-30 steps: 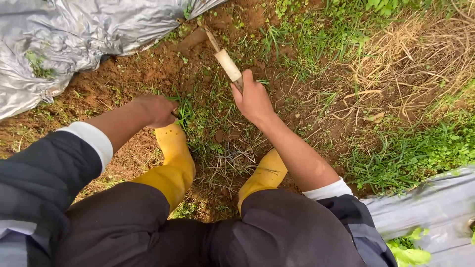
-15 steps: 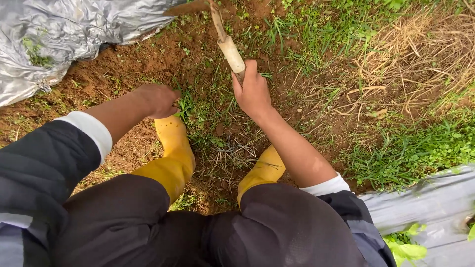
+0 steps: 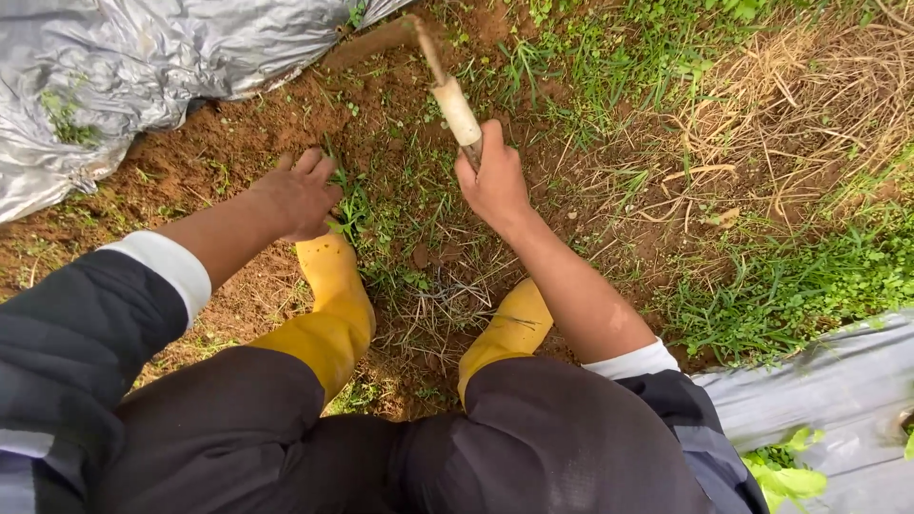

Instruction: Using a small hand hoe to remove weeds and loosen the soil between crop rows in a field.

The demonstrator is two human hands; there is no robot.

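I crouch over reddish soil in yellow rubber boots (image 3: 333, 305). My right hand (image 3: 493, 181) grips the pale wooden handle of a small hand hoe (image 3: 455, 105); its brown blade (image 3: 376, 40) points left over the dirt, raised and slightly blurred. My left hand (image 3: 297, 195) reaches down by a clump of green weeds (image 3: 354, 205) just above the left boot toe, fingers closed around or against the stems; whether it grips them I cannot tell for sure.
Silver plastic mulch sheet (image 3: 143, 67) covers the bed at upper left, another sheet (image 3: 838, 400) at lower right with green leaves. Dry straw (image 3: 800, 105) lies upper right, green grass (image 3: 790, 276) at right.
My right hand has lifted the hoe up and away from me, blade swinging toward the top of the view. My left hand shifted slightly right onto the weeds.
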